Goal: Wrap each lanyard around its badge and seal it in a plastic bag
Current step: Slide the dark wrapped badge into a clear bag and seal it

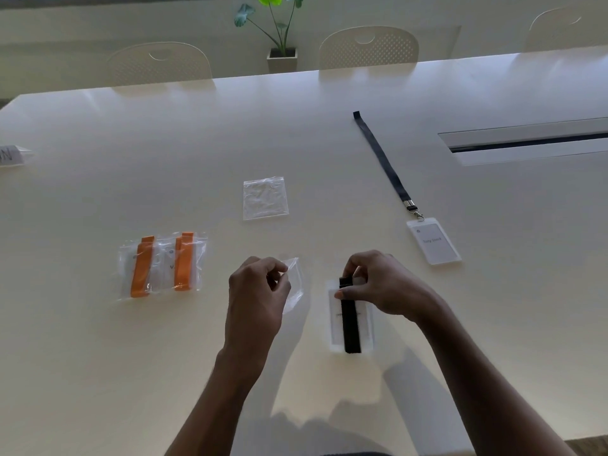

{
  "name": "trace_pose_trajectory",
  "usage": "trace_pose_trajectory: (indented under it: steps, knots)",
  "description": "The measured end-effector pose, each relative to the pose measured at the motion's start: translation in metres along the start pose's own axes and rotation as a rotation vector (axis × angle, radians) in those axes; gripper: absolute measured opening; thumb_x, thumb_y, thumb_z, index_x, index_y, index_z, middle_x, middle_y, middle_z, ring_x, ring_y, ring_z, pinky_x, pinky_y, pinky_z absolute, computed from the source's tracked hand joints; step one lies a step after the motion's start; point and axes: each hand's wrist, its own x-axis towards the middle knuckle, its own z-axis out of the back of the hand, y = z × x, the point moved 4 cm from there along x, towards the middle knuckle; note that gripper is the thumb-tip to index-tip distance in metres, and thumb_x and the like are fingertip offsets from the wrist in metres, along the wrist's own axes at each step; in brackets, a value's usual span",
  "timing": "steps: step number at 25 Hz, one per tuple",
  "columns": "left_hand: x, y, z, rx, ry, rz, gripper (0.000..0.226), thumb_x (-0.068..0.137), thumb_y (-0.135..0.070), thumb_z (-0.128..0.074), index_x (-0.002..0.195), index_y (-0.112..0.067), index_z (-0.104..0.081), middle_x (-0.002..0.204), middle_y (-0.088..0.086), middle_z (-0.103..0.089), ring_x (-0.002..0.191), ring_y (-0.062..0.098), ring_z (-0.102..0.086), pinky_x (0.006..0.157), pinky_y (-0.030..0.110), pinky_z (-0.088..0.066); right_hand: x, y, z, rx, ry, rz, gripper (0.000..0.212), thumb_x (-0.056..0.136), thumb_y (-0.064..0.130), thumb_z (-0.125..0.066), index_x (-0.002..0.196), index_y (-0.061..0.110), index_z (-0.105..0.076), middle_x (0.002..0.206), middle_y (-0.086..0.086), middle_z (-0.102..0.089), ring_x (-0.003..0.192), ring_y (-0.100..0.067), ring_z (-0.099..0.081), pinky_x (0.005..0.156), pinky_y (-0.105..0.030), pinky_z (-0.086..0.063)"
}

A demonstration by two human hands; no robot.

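My right hand (381, 284) grips the top end of a white badge (366, 324) that has a dark lanyard wound lengthwise around it; the badge hangs just above the white table (164, 159). My left hand (256, 291) pinches the edge of a clear plastic bag (296, 284), held up just left of the badge. Another empty clear bag (265, 198) lies flat farther back. At the right lies a second badge (433, 241) with its dark lanyard (383, 159) stretched out straight. Two sealed bags with orange-lanyard badges (163, 264) lie at the left.
A cable slot (526, 141) is set into the table at the far right. A paper label (11, 155) sits at the left edge. Three pale chairs (368, 49) and a potted plant (279, 44) stand behind the far edge.
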Motion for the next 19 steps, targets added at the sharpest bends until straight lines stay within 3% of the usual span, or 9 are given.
trace_pose_trajectory:
  steps: [2, 6, 10, 14, 17, 19]
  knots:
    - [0.002, 0.004, -0.002, -0.092, -0.006, 0.054, 0.013, 0.091, -0.008, -0.079, 0.103, -0.013, -0.081, 0.091, -0.003, -0.074, 0.070, 0.008, -0.073, 0.069, 0.024, -0.063, -0.006, 0.002, 0.008, 0.071, -0.089, 0.019, 0.024, 0.080, 0.036, -0.090, 0.091, 0.023, -0.074, 0.078, 0.005, -0.071, 0.066, -0.006, -0.062, 0.057, -0.021, -0.048]
    - [0.005, 0.009, -0.005, -0.196, -0.036, 0.119, 0.012, 0.093, -0.009, -0.078, 0.102, -0.016, -0.080, 0.088, -0.004, -0.075, 0.061, 0.002, -0.073, 0.058, 0.009, -0.053, -0.024, 0.014, 0.025, 0.253, -0.330, 0.063, 0.014, 0.083, 0.033, -0.088, 0.086, 0.026, -0.076, 0.076, 0.003, -0.075, 0.066, -0.006, -0.066, 0.057, -0.020, -0.051]
    - [0.007, 0.010, -0.009, -0.241, -0.058, 0.144, 0.009, 0.093, -0.012, -0.077, 0.098, -0.019, -0.079, 0.084, -0.004, -0.077, 0.058, 0.003, -0.074, 0.062, 0.018, -0.059, -0.040, 0.027, 0.031, 0.360, -0.474, 0.110, 0.013, 0.085, 0.028, -0.086, 0.086, 0.029, -0.073, 0.076, 0.004, -0.077, 0.072, -0.007, -0.073, 0.061, -0.021, -0.055]
    - [0.009, 0.008, -0.012, -0.251, -0.092, 0.117, 0.008, 0.092, -0.012, -0.077, 0.097, -0.018, -0.079, 0.083, -0.004, -0.076, 0.061, 0.004, -0.074, 0.064, 0.015, -0.058, -0.043, 0.040, 0.023, 0.361, -0.579, 0.170, 0.013, 0.086, 0.021, -0.084, 0.087, 0.023, -0.071, 0.086, 0.008, -0.076, 0.079, -0.004, -0.074, 0.067, -0.019, -0.059]
    - [0.010, 0.003, -0.011, -0.184, -0.129, 0.040, 0.009, 0.092, -0.012, -0.078, 0.100, -0.010, -0.079, 0.091, 0.000, -0.075, 0.067, 0.012, -0.074, 0.065, 0.013, -0.058, -0.043, 0.045, 0.013, 0.308, -0.668, 0.195, 0.018, 0.085, 0.020, -0.084, 0.082, 0.019, -0.066, 0.086, 0.006, -0.071, 0.075, -0.004, -0.070, 0.062, -0.009, -0.052]
    - [0.010, -0.002, -0.010, -0.105, -0.160, -0.028, 0.011, 0.090, -0.011, -0.080, 0.100, -0.006, -0.078, 0.093, 0.002, -0.073, 0.073, 0.012, -0.071, 0.068, 0.012, -0.056, -0.044, 0.050, 0.004, 0.291, -0.712, 0.217, 0.023, 0.084, 0.019, -0.084, 0.078, 0.018, -0.062, 0.083, 0.005, -0.068, 0.070, -0.007, -0.067, 0.060, -0.010, -0.050]
